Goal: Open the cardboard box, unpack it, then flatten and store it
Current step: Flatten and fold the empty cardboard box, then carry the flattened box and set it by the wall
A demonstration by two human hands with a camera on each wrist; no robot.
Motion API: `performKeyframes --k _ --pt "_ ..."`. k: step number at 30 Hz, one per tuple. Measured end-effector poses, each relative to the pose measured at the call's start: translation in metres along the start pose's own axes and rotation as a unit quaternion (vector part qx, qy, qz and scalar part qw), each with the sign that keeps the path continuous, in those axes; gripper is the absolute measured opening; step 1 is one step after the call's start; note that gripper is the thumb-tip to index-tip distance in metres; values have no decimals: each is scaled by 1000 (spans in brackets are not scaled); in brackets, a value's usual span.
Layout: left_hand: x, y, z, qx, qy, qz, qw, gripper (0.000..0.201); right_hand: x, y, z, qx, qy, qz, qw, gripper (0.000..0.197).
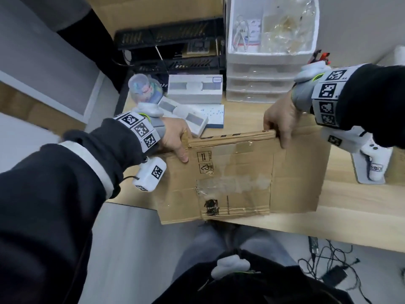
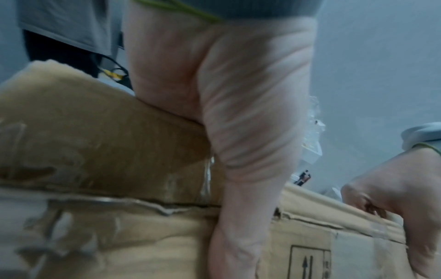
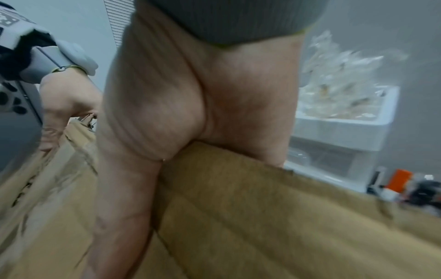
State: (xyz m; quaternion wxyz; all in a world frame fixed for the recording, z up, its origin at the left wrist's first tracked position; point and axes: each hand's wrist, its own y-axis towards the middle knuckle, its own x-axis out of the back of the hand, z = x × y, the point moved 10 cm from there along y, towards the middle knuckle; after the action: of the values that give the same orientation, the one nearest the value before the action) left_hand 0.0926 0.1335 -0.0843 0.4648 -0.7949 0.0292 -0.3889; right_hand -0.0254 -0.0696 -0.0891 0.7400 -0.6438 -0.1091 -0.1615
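Observation:
The flattened cardboard box stands tilted at the near edge of the wooden table, with its lower part over the table's front. Old tape and handling symbols show on its face. My left hand grips its top left corner, thumb on the near face. My right hand grips the top right end of the folded edge. In the left wrist view my left hand straddles the cardboard box. In the right wrist view my right hand clamps the cardboard box edge.
Behind the box lie two white product boxes, a flat dotted white box and a clear plastic container. A white drawer unit with a foam tray stands at the back. A white device lies on the right. Cables lie on the floor.

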Motion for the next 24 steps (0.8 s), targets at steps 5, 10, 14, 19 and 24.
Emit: performKeyframes --k 5,10,14,19,24 --pt "-21 -41 69 59 -61 -13 996 27 35 24 69 46 -28 -13 998 22" --pt "-35 -104 143 134 -115 -64 982 35 88 35 152 70 -104 -50 991 26" --pt "-48 -165 199 199 -163 -126 958 31 126 35 227 97 -160 -88 978 36" --pt "-79 -220 240 273 -209 -160 925 33 147 41 295 133 -208 -140 959 48" --pt "-133 -274 268 336 -263 -161 890 33 141 46 375 169 -267 -144 938 46"
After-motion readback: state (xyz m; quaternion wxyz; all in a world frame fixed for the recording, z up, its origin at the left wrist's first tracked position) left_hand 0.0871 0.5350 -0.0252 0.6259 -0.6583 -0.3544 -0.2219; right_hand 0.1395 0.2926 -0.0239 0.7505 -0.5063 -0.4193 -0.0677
